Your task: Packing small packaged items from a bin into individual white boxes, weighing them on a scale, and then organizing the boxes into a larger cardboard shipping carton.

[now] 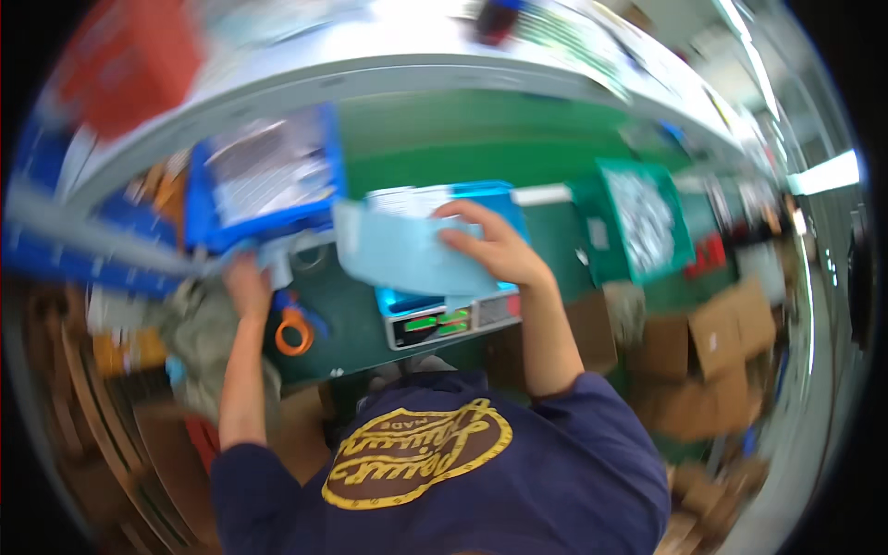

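My right hand (499, 245) is closed on a light blue sheet or flat pouch (393, 250), thumb and fingers gripping its right end. The blue piece hangs over a digital scale (453, 324) with green-lit displays and a bright blue tray (490, 191) on top. White papers (393, 201) show behind it, partly covered. Farther left, my left hand (245, 285) reaches to the table's left edge, beside a small whitish piece (278, 264). A bit of light blue shows at its fingertips, but motion blur hides how the fingers are set. An orange ring-shaped thing (294, 335) lies close to that hand.
Behind my left hand stands a blue bin (338, 157) of plastic-wrapped items. A green bin (592, 199) with silvery packets sits to the right. A shelf edge (444, 74) crosses above the green table. Cardboard boxes (731, 324) are stacked at the lower right.
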The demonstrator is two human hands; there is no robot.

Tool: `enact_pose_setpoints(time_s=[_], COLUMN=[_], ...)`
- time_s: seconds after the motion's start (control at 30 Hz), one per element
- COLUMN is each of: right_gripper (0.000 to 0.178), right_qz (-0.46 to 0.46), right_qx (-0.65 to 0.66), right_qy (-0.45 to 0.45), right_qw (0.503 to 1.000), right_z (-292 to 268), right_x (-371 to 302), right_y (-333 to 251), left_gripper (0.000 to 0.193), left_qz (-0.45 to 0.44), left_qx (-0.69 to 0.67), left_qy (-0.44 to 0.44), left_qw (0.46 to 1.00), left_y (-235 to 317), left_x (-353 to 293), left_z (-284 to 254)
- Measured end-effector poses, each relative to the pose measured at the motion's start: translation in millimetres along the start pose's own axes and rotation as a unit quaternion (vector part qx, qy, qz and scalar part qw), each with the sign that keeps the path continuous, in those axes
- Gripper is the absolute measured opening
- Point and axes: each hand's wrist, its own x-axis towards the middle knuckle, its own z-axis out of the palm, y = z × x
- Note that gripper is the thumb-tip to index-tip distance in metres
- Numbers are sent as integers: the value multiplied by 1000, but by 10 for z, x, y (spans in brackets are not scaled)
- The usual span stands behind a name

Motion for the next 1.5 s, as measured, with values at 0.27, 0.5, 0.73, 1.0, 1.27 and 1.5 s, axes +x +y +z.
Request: enact_pose_setpoints(time_s=[0.27,0.5,0.73,1.0,1.27,1.5], right_gripper=[26,31,32,64,35,17], right_qz=[0,3,-57,46,-83,-76], right_qx=[32,-173,-90,349,-166,-154], right_qy=[-127,-211,396,210,357,309], right_qw=[991,962,912,912,915,936], right_z=[-650,-1218,-822,-471,-454,-95], right_x=[-1000,-1288,-2031,-2220,-2162,-1981], right_y=[-299,-594,-89,322,253,107], left_gripper=[42,34,30,34,25,18], left_qz=[-79,166,-144,-246,-187,-132], left_qx=[-521,-568,-730,-808,-730,-740], left_qy=[-17,-547,-332,-243,-281,-61], left_qw=[850,592,580,477,594,657], left_y=[1561,3612,4084,4426,4295,4221], left_x=[158,169,-213,-380,-591,-657], left_z=[-1412,-2036,-1833,-2018,-1940,-1831])
